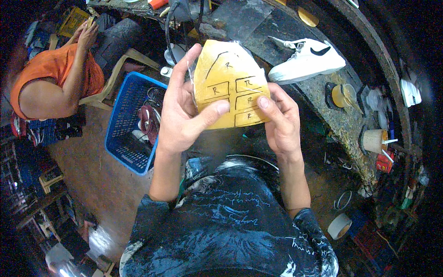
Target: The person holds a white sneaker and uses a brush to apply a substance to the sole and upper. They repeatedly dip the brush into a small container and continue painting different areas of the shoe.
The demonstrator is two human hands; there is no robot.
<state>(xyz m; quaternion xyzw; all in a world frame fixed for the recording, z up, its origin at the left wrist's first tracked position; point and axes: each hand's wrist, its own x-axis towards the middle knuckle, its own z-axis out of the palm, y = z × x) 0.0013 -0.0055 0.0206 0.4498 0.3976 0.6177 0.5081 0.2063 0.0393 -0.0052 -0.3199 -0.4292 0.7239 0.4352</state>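
Both my hands hold up a yellow, round-topped flat piece (233, 69) with black pen lines, boxes and letters on it. Clear plastic film clings around its edges. My left hand (182, 115) grips the left side, thumb on the front and fingers behind. On the right side my right hand (284, 122) pinches the lower corner, thumb pressed on the face. The fingers behind the piece are mostly hidden. A white sneaker (307, 62) with a black side mark lies on the workbench (318, 97), beyond my right hand.
A blue plastic basket (131, 106) with shoes inside stands at my left. Farther left sits a person in an orange top (57, 76). Along the bench's right side are a yellowish container (344, 96) and a tan cup (374, 141). A tape roll (339, 226) lies lower right.
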